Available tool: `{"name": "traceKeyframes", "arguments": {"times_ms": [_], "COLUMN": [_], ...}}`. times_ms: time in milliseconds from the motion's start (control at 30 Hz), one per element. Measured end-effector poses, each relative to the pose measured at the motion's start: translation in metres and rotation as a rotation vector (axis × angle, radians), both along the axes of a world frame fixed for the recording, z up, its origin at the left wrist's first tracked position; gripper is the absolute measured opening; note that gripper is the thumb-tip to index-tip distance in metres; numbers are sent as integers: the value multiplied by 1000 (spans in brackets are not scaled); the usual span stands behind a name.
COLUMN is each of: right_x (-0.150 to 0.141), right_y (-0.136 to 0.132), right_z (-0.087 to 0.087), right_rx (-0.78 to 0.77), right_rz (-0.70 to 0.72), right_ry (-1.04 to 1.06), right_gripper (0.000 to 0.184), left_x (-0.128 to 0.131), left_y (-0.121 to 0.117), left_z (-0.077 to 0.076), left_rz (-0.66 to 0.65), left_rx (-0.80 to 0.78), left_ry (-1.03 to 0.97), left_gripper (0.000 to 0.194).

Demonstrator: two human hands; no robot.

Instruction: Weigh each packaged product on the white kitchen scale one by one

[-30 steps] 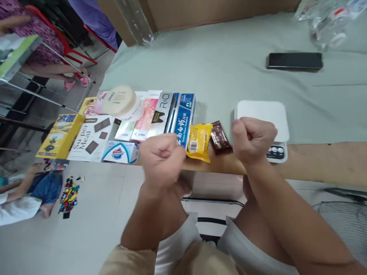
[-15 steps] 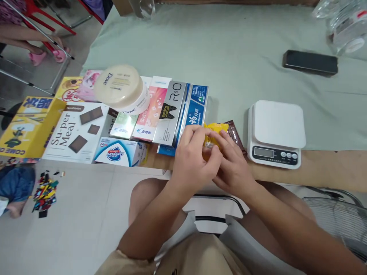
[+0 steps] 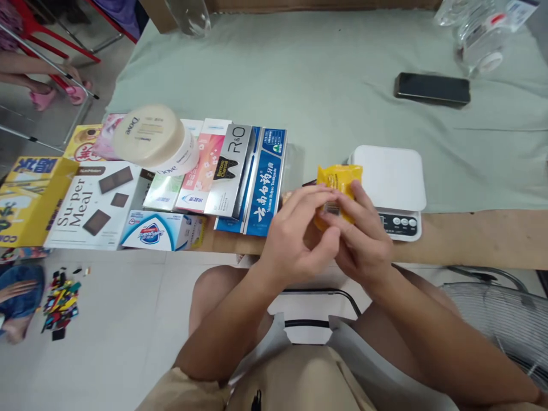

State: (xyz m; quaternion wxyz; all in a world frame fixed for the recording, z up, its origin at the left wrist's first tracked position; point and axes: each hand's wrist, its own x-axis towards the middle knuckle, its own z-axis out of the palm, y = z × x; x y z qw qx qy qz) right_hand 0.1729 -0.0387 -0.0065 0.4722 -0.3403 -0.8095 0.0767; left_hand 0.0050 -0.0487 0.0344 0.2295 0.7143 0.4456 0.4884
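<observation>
A small yellow snack packet [image 3: 342,178] is between my two hands, just above the table's front edge. My right hand [image 3: 363,240] grips its right side, with the thumb and fingers closed about it. My left hand [image 3: 299,231] is curled in from the other side, fingertips and thumb pressed to the packet's lower left part. Fingers hide much of the wrapper. Close on the right stands a white kitchen scale [image 3: 389,177], partly covered by my right hand. Left of my hands lies a blue toothpaste box [image 3: 269,182]. A dark brown wrapper edge shows behind my left fingers.
Leftward lie a silver toothpaste box [image 3: 229,171], a Dove tub [image 3: 149,137], a Safeguard box [image 3: 152,231], a Su-per Meal box [image 3: 92,205] and a yellow box [image 3: 38,200]. A black phone-like block [image 3: 432,88] and clear bottles [image 3: 479,45] are far right.
Both hands have lifted the yellow packet and shifted it right, toward the scale. More of the packet and of the blue toothpaste box shows. The view has turned slightly right.
</observation>
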Motion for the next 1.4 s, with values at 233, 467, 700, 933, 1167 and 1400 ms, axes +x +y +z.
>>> {"name": "traceKeyframes", "arguments": {"times_ms": [233,467,700,933,1167,1400], "right_x": [61,104,105,95,128,169], "right_y": [30,31,32,35,47,57], "right_z": [-7,5,6,-5,-7,-13], "right_rx": [52,-133,-157,-280,-141,-369], "right_rz": [-102,-249,-288,-289,-471,-613], "right_ry": [-61,-303,-239,-352,-156,-248], "right_gripper": [55,52,53,41,41,46], "left_x": [43,60,64,68,61,42], "left_y": [20,35,35,29,24,32], "left_z": [-14,-30,-31,-27,-30,-30], "left_rz": [-312,-256,-184,-226,-200,-121], "left_rx": [-156,-62,-26,-33,-7,-19], "left_ry": [93,101,132,195,199,195], "left_gripper": [60,59,54,54,58,64]}}
